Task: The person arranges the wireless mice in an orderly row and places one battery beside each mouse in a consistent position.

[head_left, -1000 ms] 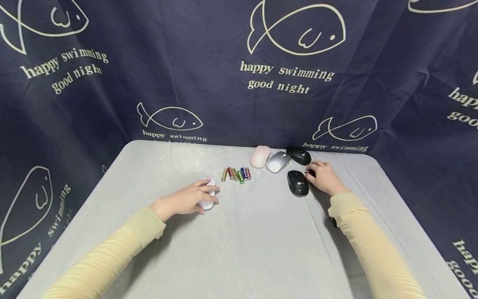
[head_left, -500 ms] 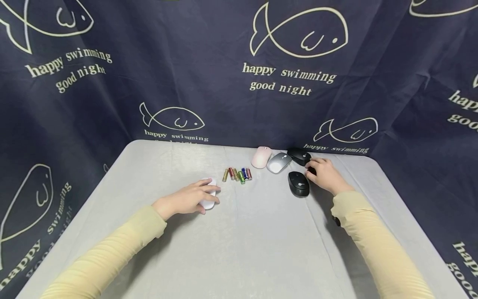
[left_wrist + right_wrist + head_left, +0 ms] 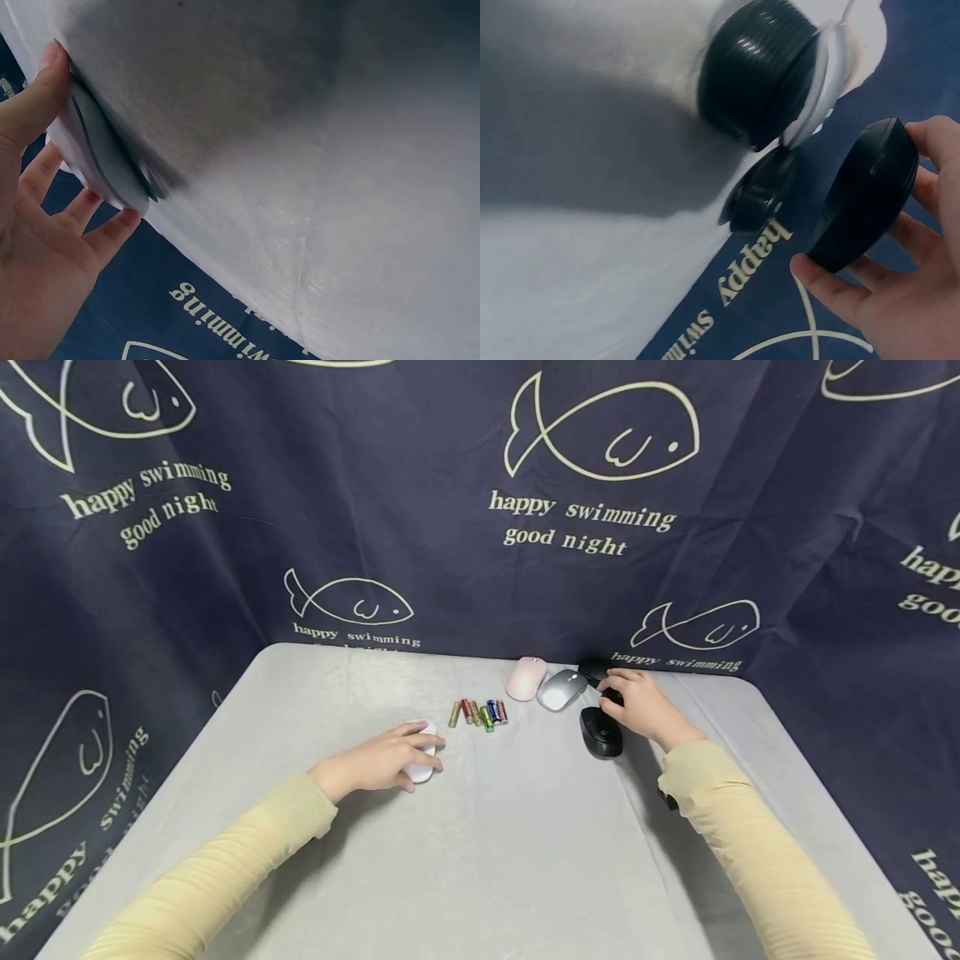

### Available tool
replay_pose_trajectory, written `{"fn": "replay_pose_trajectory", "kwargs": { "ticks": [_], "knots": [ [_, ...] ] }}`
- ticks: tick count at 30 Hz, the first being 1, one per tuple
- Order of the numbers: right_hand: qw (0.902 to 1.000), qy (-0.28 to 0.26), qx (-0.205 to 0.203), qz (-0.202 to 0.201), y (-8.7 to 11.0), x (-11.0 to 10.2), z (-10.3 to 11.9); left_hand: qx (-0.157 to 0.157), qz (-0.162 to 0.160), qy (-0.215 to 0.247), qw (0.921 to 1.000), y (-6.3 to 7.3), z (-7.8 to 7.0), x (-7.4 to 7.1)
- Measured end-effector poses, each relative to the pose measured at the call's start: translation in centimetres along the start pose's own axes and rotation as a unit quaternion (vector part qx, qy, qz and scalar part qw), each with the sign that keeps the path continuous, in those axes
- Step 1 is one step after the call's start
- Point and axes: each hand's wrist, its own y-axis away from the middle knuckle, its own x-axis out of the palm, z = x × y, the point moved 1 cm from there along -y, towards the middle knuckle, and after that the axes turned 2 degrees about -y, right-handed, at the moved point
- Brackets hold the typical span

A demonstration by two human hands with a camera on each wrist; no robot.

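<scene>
A white computer mouse (image 3: 424, 770) lies on the table at centre left, and my left hand (image 3: 386, 758) grips it by its sides. The left wrist view has the thumb along one edge of this mouse (image 3: 105, 154) and fingertips at the other. My right hand (image 3: 643, 703) holds a black mouse (image 3: 866, 195) between thumb and fingers, off the tabletop. Another black mouse (image 3: 592, 672) is partly hidden behind that hand, and one more black mouse (image 3: 602, 737) sits just in front. To the left are a silver-grey mouse (image 3: 561, 692) and a pink mouse (image 3: 527, 680).
Several small coloured batteries (image 3: 476, 714) lie in a row between the left hand and the mice. The grey-white table (image 3: 487, 860) ends at a dark blue curtain (image 3: 450, 527) printed with fish, close behind the mice.
My right hand has moved slightly left with its black mouse, now covering part of the rear black mouse. The left hand stays on the white mouse. The head view has shifted a little.
</scene>
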Motion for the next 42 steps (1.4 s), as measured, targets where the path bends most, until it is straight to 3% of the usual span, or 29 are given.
{"fn": "replay_pose_trajectory", "kwargs": {
  "ticks": [8,17,33,42],
  "knots": [
    [0.9999,-0.008,-0.009,0.000,-0.5,-0.1,1.7,-0.008,0.002,0.008,0.9999,0.0,0.0,0.2],
    [0.9983,-0.015,-0.052,-0.024,-1.0,0.1,4.3,-0.025,0.004,0.008,0.9997,0.1,0.1,0.2],
    [0.9958,-0.043,-0.079,-0.016,-1.5,0.5,9.7,-0.025,0.000,0.006,0.9997,0.0,0.4,0.2],
    [0.9951,-0.035,-0.092,-0.009,-1.3,1.7,12.0,-0.017,-0.002,0.001,0.9999,0.0,0.1,0.1]
  ]
}}
